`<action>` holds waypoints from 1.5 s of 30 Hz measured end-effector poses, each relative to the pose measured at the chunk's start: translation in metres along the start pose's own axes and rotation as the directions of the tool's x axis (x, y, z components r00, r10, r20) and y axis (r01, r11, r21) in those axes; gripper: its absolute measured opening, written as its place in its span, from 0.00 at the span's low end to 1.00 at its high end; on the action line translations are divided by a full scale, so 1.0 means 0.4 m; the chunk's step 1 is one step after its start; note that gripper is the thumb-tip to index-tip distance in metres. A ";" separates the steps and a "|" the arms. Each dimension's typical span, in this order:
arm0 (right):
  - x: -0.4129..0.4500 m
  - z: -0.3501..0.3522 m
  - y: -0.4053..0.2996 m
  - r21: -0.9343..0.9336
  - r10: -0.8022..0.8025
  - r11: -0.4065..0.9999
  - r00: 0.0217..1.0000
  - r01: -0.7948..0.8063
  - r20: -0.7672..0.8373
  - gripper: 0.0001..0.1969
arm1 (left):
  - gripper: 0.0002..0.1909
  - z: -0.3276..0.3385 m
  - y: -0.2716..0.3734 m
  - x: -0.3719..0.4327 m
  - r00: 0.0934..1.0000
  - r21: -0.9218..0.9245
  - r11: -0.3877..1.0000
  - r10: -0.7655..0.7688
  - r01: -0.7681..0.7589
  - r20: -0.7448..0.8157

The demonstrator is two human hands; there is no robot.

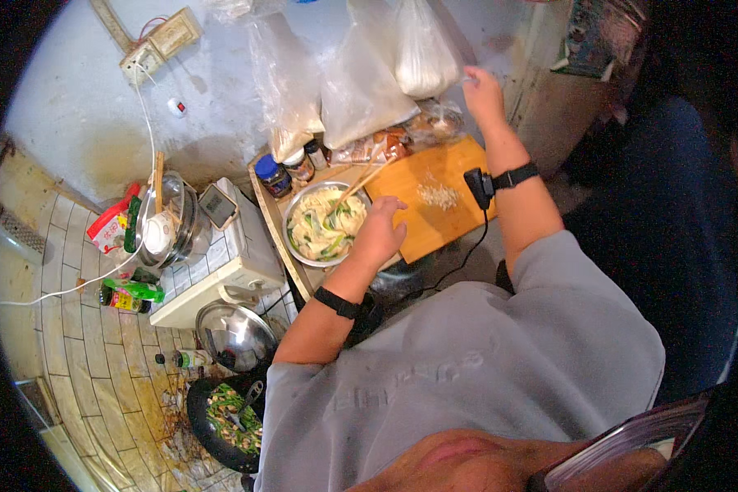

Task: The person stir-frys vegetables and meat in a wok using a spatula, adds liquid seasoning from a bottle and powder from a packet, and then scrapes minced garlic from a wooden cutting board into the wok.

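My left hand (380,232) hovers between a metal bowl (289,246) and a wooden cutting board (418,227), its thumb apart from loosely bent fingers and nothing in it. Noodles with green leaves (323,224) fill the bowl, and a pair of wooden chopsticks (363,182) leans out of it. A small pile of chopped garlic-like pieces (438,196) lies on the board. Beyond the board, my right hand (484,97) reaches up beside a hanging plastic bag of white contents (427,61). Its fingertips are pinched near the bag's side; whether they grip anything is unclear.
Jars (273,174) and bagged food (375,147) line the wall side. Leftward stand a white appliance (221,286), a glass bowl (190,240) and bottles (126,301). A wok (200,424) with green food and a metal lid (237,332) are lower left. A black cable (467,255) hangs from my right wrist.
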State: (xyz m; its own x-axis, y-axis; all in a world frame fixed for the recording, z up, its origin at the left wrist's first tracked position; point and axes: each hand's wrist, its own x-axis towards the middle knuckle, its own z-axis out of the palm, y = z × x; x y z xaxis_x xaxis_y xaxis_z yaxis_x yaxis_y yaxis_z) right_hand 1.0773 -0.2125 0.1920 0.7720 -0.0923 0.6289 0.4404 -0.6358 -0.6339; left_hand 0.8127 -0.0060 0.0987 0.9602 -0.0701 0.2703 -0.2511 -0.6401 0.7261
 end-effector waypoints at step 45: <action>-0.588 -0.484 0.520 0.404 0.154 0.092 0.414 -0.910 0.897 0.28 | 0.14 0.248 0.018 -0.333 0.715 -0.909 0.015 -0.623 0.417 0.318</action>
State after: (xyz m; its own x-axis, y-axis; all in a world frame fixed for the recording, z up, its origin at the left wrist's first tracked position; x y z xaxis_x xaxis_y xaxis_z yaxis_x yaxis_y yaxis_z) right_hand 0.8985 -0.4712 -0.0007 0.7986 0.5514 -0.2412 -0.4770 0.3353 -0.8124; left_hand 0.6950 -0.0774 0.0053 0.8815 0.1057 -0.4602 0.2857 0.6565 0.6981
